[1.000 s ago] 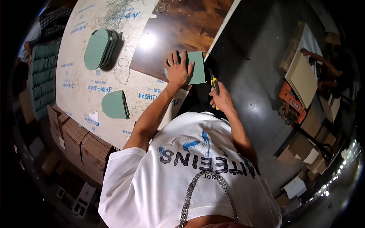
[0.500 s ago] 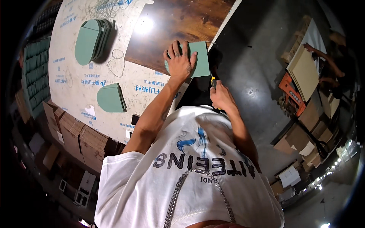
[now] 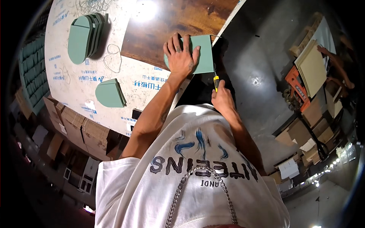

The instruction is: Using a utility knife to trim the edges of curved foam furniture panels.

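Observation:
My left hand (image 3: 180, 57) lies flat with fingers spread on a pale green panel (image 3: 205, 53), pressing it against the brown wood-grain board (image 3: 148, 41). The panel's right part juts past the board's near edge. In my right hand (image 3: 223, 99) is a yellow and black utility knife (image 3: 216, 83), gripped with its tip pointing away from me. That tip is close to the panel's near right corner; whether it touches cannot be made out. Left of my left forearm are a few smaller rounded green pieces (image 3: 107, 94). Beyond them stands a stack of rounded green panels (image 3: 80, 41).
A pale worktable (image 3: 129, 81) with blue print carries a loop of thin cord (image 3: 113, 60) and a tangle of string (image 3: 91, 4). Stacked cardboard (image 3: 87, 131) stands by its left side. At right are an orange pallet jack (image 3: 298, 91), beige boards (image 3: 311, 68) and another person's arm (image 3: 336, 62).
My right hand has drawn back slightly from the panel's corner, and more of the knife shows. My left hand stays spread on the panel. The whole view has shifted a little.

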A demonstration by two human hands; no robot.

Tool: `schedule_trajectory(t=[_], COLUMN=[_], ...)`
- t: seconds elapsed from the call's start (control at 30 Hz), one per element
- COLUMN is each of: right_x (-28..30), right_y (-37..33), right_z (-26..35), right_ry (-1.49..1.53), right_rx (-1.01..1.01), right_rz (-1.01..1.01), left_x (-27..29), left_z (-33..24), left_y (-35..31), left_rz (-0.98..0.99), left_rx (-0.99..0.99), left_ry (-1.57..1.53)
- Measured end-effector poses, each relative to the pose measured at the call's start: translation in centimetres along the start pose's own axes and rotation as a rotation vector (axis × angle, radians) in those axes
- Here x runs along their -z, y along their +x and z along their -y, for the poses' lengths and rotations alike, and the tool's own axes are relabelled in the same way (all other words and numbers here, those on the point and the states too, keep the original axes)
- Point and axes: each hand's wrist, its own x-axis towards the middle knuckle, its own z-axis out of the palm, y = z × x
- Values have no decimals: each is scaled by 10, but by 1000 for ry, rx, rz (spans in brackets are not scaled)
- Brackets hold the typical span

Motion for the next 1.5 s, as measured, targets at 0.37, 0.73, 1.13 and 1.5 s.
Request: schedule_trajectory(t=[0.37, 0.73, 1.13, 1.5], right_x=[-10, -54, 25, 57], right_y=[-13, 46, 35, 46], right_z=[-10, -49, 4, 25], right_ry=[11, 1273, 1281, 1138], right_rx=[17, 8, 360, 435], right_rz=[0, -170, -369, -369], left_x=[-1, 6, 83, 157], left_z=[1, 0, 20, 8], left_y=[-2, -5, 9, 21], left_rz=[-3, -79, 709, 283], left_rx=[-9, -45, 426, 123], left_ry=[19, 49, -638, -830])
